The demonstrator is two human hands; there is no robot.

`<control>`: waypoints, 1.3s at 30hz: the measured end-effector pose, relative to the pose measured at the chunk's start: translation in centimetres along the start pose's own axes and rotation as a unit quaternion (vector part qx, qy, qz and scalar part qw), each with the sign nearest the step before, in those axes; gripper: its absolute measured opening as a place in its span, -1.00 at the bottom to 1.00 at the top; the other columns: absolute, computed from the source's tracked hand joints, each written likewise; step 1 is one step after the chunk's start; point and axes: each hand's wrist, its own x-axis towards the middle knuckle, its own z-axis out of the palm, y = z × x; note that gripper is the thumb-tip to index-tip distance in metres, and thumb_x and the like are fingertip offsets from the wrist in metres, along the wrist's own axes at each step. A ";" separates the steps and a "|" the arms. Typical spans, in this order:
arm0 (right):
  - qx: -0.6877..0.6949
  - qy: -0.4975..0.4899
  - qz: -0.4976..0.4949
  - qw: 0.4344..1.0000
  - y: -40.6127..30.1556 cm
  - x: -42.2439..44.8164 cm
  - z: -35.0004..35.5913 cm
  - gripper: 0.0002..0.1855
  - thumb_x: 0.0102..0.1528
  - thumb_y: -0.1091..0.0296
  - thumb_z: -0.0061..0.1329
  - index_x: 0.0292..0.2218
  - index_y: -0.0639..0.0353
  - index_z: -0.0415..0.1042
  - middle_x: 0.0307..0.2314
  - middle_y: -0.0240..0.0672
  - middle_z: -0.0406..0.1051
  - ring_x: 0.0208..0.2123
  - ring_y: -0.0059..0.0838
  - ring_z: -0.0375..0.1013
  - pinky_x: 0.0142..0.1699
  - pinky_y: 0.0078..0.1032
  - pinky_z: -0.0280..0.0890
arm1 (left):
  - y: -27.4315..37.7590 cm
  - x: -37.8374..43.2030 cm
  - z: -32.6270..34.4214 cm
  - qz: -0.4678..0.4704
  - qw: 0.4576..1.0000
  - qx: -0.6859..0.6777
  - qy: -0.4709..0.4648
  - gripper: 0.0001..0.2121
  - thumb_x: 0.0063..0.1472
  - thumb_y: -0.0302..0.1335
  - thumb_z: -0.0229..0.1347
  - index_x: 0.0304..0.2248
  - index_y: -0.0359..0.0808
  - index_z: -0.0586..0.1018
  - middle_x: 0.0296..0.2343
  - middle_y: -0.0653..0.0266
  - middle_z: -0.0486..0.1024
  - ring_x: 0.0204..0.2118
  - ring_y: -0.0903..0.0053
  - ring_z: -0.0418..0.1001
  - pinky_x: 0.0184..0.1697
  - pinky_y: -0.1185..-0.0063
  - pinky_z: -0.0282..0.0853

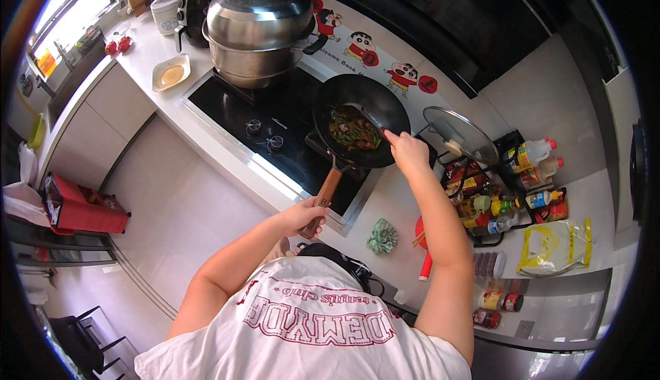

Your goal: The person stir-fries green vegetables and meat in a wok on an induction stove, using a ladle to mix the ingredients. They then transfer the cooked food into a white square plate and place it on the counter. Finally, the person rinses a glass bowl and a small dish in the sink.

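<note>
My left hand (300, 218) is wrapped around the brown wooden handle (329, 186) of a black wok (388, 102). The wok sits over the right side of a black glass gas hob (233, 114). Inside it lies a mix of green vegetable pieces and brown, meat-like bits (351, 131). Over the wok's right rim, my right hand (409, 151) grips a spatula-like utensil (373, 121) with its index finger stretched along the handle. The utensil's lower end reaches down to the food and cannot be made out clearly.
A large lidded steel steamer pot (258, 24) stands on the hob's left burner. Left of it are an air fryer (198, 11) and a dish of brown liquid (171, 73). On the right are a glass lid (460, 133), sauce bottles (531, 154) and a green-and-white cloth (382, 236).
</note>
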 end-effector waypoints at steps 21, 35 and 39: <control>0.143 0.014 0.092 0.985 3.5 -1.1 -1.1 -0.68 0.03 0.22 -0.14 -0.17 0.10 0.40 -0.47 -0.17 0.46 -0.39 -0.11 0.44 -0.31 -0.22 0.33 | -0.3 0.4 -0.3 0.003 1.000 -0.008 -0.014 -0.73 0.18 -0.44 -0.04 -0.14 -0.16 0.21 -0.58 0.38 0.30 -0.61 0.61 0.35 -0.59 0.59 0.36; 0.025 -0.004 0.009 1.000 3.8 -8.7 -9.2 -0.63 -0.02 0.31 -0.05 -0.12 -0.27 0.38 -0.57 -0.32 0.28 -0.52 -0.25 0.39 -0.48 -0.31 0.27 | -0.2 0.4 -0.3 0.001 1.000 0.003 -0.013 -0.70 0.18 -0.43 -0.04 -0.11 -0.17 0.19 -0.58 0.37 0.30 -0.60 0.60 0.34 -0.57 0.57 0.36; -0.021 -0.073 -0.033 0.997 4.1 -10.6 -9.8 -0.62 -0.02 0.33 -0.06 -0.13 -0.32 0.37 -0.57 -0.30 0.28 -0.54 -0.25 0.40 -0.49 -0.31 0.29 | 0.0 0.2 -0.2 0.000 1.000 0.001 -0.007 -0.66 0.18 -0.43 -0.05 -0.06 -0.21 0.20 -0.57 0.33 0.30 -0.59 0.58 0.34 -0.58 0.57 0.35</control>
